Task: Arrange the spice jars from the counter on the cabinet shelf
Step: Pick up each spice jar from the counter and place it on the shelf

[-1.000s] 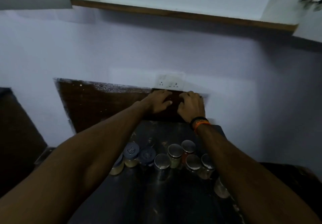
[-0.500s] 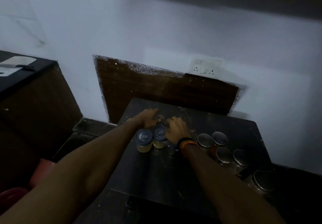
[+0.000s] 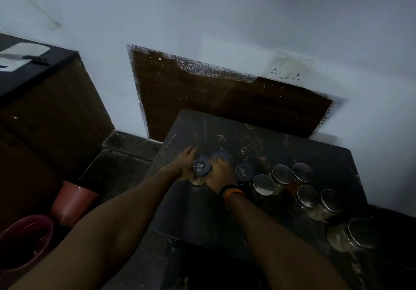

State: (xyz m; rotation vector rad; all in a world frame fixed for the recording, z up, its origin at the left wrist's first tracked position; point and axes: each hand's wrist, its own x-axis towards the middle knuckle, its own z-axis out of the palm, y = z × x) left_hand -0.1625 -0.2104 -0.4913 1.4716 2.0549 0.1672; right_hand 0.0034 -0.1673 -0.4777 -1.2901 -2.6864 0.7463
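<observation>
Dim light. Dark marbled stone counter point(image 3: 258, 145) carries all jars. Left hand point(image 3: 183, 164) wraps the near-left glass jar with grey-blue plastic lid point(image 3: 201, 167), fingers curled on its side. Right hand point(image 3: 221, 176) closes on the second grey-lidded jar point(image 3: 221, 155) just behind it; grip partly hidden. Third grey-lidded jar point(image 3: 243, 170) touches the right hand's outer side. Steel-lidded glass jars point(image 3: 281, 174) cluster toward the counter's right edge.

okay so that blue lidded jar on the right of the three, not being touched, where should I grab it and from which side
Grip the free blue-lidded glass jar around its body just under the lid, coming from above and the far side. It stands upright; the right hand crowds its left and a steel-lidded jar its near right, so probably only the far side is open.
</observation>
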